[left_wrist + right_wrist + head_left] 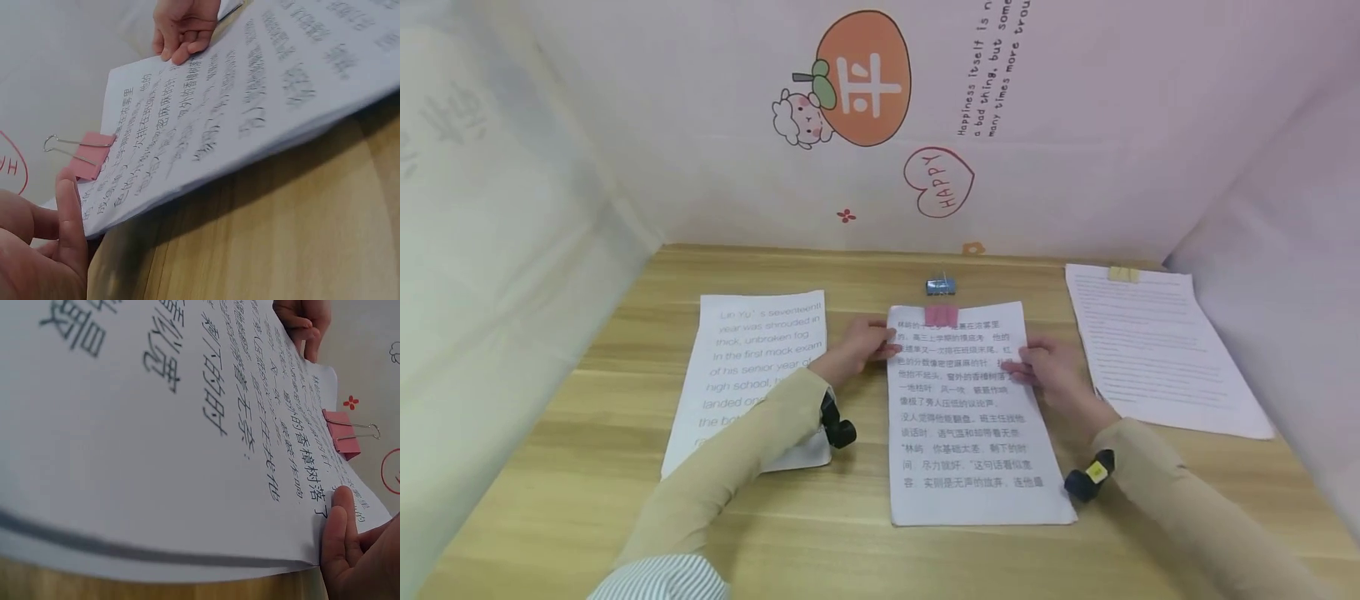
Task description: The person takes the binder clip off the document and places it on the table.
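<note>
A stack of printed paper (962,417) with Chinese text is held at its two long sides, a pink binder clip (942,316) fastened on its far edge. My left hand (859,343) grips the left edge near the top. On the opposite side, my right hand (1051,367) holds the right edge, fingers lying over the printed face. Both wrist views show the stack tilted, with shadow under its side in the left one. The pink clip (92,156) has its wire handles pointing away from the sheets. Part of each hand's grip is hidden behind the paper.
A blue binder clip (940,287) lies behind the stack on the wooden table (820,542). Sheets with English text (752,333) lie left, partly under my left forearm. Another stack (1172,358) with a yellow clip (1123,274) lies right. Printed cloth walls (700,125) enclose the table.
</note>
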Demonstrator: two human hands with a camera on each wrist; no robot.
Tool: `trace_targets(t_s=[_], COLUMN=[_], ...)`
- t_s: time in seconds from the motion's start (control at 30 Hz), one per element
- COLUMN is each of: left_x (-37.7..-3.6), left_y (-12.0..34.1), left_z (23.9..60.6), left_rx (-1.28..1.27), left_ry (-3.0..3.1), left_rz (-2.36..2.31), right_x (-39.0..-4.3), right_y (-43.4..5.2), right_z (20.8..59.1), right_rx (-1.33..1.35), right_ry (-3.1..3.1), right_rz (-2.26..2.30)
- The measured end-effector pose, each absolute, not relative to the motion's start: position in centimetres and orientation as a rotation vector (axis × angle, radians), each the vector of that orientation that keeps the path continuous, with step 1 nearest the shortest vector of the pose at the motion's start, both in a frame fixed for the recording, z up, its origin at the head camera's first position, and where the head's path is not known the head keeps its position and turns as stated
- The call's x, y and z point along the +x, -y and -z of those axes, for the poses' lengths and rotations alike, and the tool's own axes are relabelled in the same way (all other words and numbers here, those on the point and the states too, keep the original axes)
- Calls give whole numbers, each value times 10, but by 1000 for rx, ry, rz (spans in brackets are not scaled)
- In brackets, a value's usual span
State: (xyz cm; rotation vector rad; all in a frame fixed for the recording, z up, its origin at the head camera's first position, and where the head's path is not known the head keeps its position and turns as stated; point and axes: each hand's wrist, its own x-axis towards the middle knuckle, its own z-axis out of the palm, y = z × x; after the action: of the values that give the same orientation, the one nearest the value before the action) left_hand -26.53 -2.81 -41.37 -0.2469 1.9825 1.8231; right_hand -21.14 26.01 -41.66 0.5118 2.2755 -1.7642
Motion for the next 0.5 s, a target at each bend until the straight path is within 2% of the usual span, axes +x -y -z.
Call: trace_targets(t_s=[0.23, 0.5], left_x=[-272, -271], left_y=[43, 53], left_z=[416, 420], left_rx=[-321, -394], left_ry=[-2045, -2087], left_rz=[-1895, -1979], right_x=[-217, -233], right_y=[-230, -213], right_z=[417, 414], right_rx=[439, 381], right_ry=[-2169, -2187], right_rz=[1878, 1779])
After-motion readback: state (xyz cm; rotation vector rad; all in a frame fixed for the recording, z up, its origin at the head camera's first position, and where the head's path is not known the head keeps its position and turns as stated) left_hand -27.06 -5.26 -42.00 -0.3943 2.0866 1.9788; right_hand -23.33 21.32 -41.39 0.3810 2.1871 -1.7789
